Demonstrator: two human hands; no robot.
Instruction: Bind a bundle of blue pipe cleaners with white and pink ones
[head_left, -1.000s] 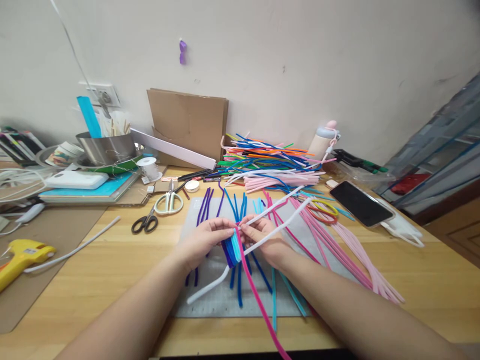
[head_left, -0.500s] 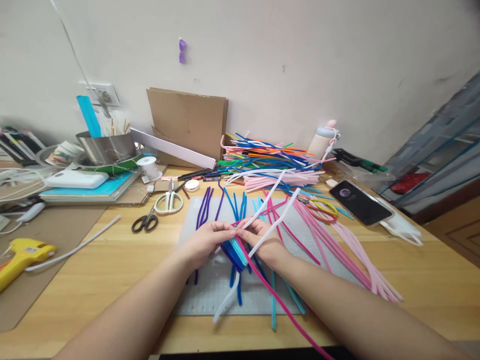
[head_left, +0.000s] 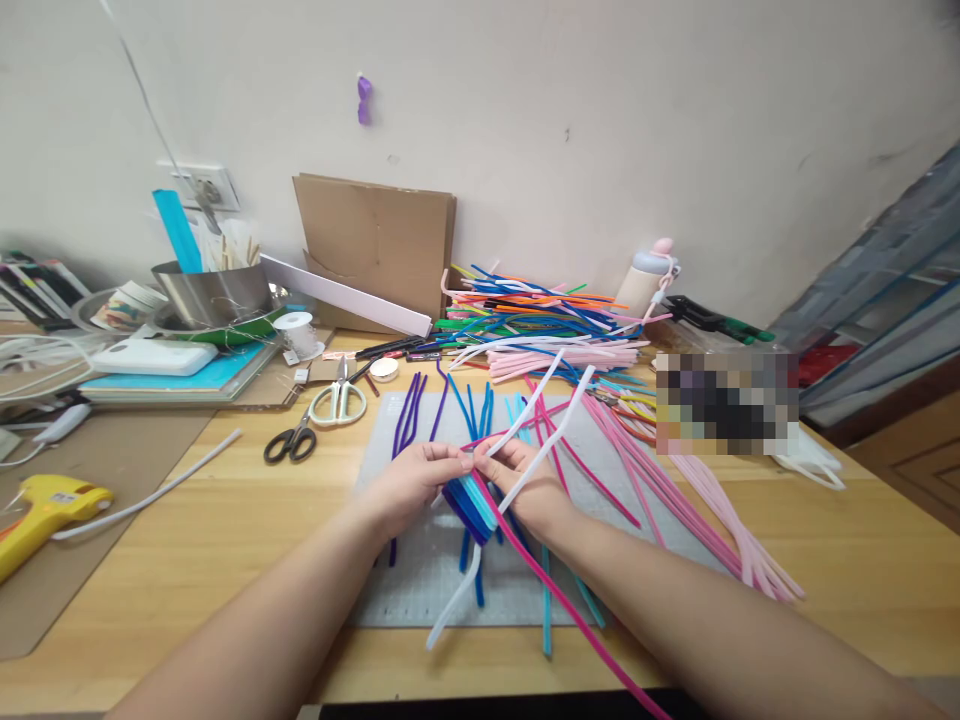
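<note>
Both hands meet over a grey cutting mat [head_left: 420,600]. Between them is a woven piece of pipe cleaners [head_left: 471,508], banded purple, blue and light blue, with white pipe cleaners [head_left: 553,440] sticking out at its ends. A magenta pipe cleaner [head_left: 559,597] crosses its edge and trails toward the front of the table. My left hand [head_left: 424,480] pinches the upper left edge of the piece. Thumb and fingers of my right hand [head_left: 525,485] close on the magenta strand and the upper right edge. Purple pipe cleaners [head_left: 409,412] and blue ones [head_left: 480,410] lie on the mat behind.
A heap of coloured pipe cleaners [head_left: 540,320] lies by the wall, with pink ones [head_left: 697,500] to the right. Scissors with white handles [head_left: 338,403] and black-handled scissors [head_left: 291,445] lie left of the mat. A yellow glue gun [head_left: 52,510] rests at far left.
The hands and the woven piece keep almost the same place and pinch. A blurred patch now covers the phone at the right.
</note>
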